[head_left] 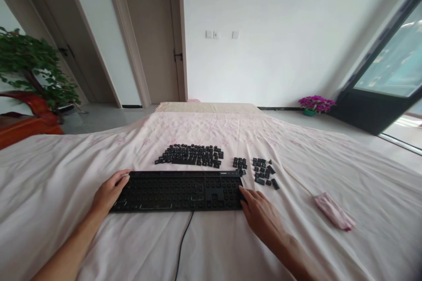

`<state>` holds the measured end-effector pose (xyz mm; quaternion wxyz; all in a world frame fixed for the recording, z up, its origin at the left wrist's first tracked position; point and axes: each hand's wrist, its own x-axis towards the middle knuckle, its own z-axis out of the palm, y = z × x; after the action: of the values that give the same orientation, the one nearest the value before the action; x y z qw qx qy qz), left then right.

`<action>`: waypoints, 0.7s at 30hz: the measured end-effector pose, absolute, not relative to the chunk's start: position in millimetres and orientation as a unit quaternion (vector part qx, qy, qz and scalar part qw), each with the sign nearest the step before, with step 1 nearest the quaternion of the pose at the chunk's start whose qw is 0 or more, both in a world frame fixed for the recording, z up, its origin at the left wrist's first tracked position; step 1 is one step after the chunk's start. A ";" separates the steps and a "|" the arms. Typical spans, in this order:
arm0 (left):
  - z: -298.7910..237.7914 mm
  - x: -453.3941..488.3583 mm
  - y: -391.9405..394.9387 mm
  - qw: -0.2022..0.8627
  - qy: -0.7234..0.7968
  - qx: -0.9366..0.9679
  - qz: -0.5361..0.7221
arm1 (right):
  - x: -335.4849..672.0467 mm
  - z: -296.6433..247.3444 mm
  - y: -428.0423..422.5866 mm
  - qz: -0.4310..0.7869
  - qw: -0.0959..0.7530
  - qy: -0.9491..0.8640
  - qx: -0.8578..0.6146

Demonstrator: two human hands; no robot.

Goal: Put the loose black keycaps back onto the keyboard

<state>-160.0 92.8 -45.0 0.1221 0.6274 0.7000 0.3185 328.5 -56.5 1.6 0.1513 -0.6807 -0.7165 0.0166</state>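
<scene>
A black keyboard (154, 193) with its keycaps off lies between my hands, its cable (182, 243) running toward me. At its left end, my left hand (110, 191) grips the upper corner, thumb on top and fingers along the edge. My right hand (262, 210) holds the right end, with the thumb at the side and the other fingers partly hidden. Just beyond the keyboard, loose black keycaps (194, 154) are laid out in rows. Two smaller groups of keycaps, a near one (240, 163) and a more scattered one (263, 171), sit to the right.
A pale pink floral cloth (198, 129) covers the surface. On the right lies a bundled pink cloth (332, 211) with a thin stick (298, 180). Farther off are a potted plant (33, 61), a wooden chair (33, 114), purple flowers (317, 103) and a door (151, 35).
</scene>
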 end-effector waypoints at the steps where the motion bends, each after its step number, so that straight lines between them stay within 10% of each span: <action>1: -45.5 -158.5 93.6 0.128 0.703 0.629 0.305 | 328.4 0.1 -57.7 0.008 0.155 -0.720 -0.676; 21: -31.7 -138.0 88.9 0.087 0.718 0.632 0.278 | 331.6 -15.8 -58.2 -0.059 0.164 -0.728 -0.663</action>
<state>-138.0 88.9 -31.7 0.0870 0.6318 0.7181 0.2784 331.6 -58.2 -15.8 0.1637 -0.6628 -0.7283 -0.0585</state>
